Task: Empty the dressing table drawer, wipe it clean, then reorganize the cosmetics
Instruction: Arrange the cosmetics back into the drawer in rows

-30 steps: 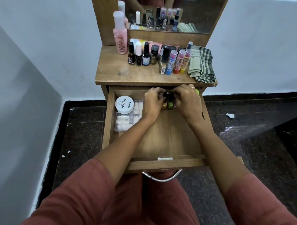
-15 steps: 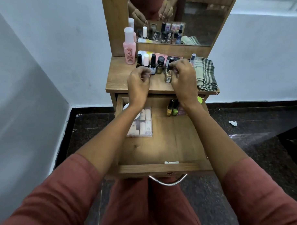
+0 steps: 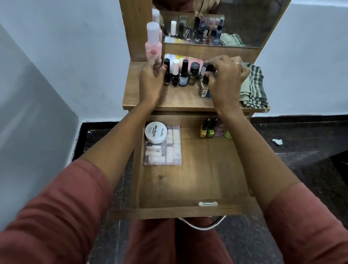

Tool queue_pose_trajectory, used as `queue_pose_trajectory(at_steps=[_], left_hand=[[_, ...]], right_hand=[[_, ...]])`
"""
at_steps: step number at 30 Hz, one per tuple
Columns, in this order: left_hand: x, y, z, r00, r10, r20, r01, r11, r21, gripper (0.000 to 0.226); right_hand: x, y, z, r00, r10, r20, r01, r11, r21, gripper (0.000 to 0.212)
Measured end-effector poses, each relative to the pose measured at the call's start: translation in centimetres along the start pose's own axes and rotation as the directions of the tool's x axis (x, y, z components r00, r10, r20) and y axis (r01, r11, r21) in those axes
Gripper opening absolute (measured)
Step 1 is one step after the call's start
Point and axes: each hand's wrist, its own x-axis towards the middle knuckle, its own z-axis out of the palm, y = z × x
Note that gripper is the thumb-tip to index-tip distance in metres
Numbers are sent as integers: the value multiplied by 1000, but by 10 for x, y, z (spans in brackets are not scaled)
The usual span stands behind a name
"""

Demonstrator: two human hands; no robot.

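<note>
The wooden drawer [image 3: 191, 183] stands pulled out below the dressing table top [image 3: 182, 98]. Inside it lie a white round tub marked nail polish [image 3: 155, 132], a clear pack of small pale tubes [image 3: 164, 149], and two nail polish bottles [image 3: 207, 128], yellow and green, at the back right. A row of nail polish bottles [image 3: 180, 73] stands on the top. My left hand [image 3: 152, 79] is at the row's left end, fingers curled against the leftmost dark bottle. My right hand [image 3: 225, 80] closes over the black-capped bottles [image 3: 205, 81] at the right end.
A tall pink bottle [image 3: 153, 42] stands at the back left of the top, with a pink tube [image 3: 183, 58] lying behind the row. A folded checked cloth [image 3: 253, 87] sits at the right. The mirror [image 3: 212, 18] rises behind. The drawer's metal handle [image 3: 202, 224] is near my lap. Dark floor surrounds.
Both hands rose from the bottles at the back of the drawer to the table top. The yellow and green bottles stay in the drawer. The hands now sit at the row's two ends.
</note>
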Motion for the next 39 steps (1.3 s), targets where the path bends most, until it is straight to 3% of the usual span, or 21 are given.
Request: queue_pose_trajectory(at_steps=[4, 13, 18, 26, 39], left_hand=[[7, -3, 2, 996, 37, 76, -41, 998, 43, 35], [-9, 6, -7, 997, 72, -16, -71, 996, 50, 27], [-33, 12, -13, 997, 81, -6, -81, 997, -1, 29], [-88, 21, -2, 991, 61, 123, -46, 992, -117, 31], [-114, -13, 29, 974, -79, 211, 77, 997, 17, 22]], right_hand=[[2, 1, 0, 1000, -27, -15, 27, 1000, 2, 24], [-6, -4, -9, 999, -39, -11, 40, 989, 142, 20], [-21, -6, -16, 1000, 10, 17, -16, 935, 354, 19], [-54, -3, -32, 995, 6, 95, -44, 917, 397, 18], [-84, 26, -2, 967, 22, 252, -104, 944, 315, 21]])
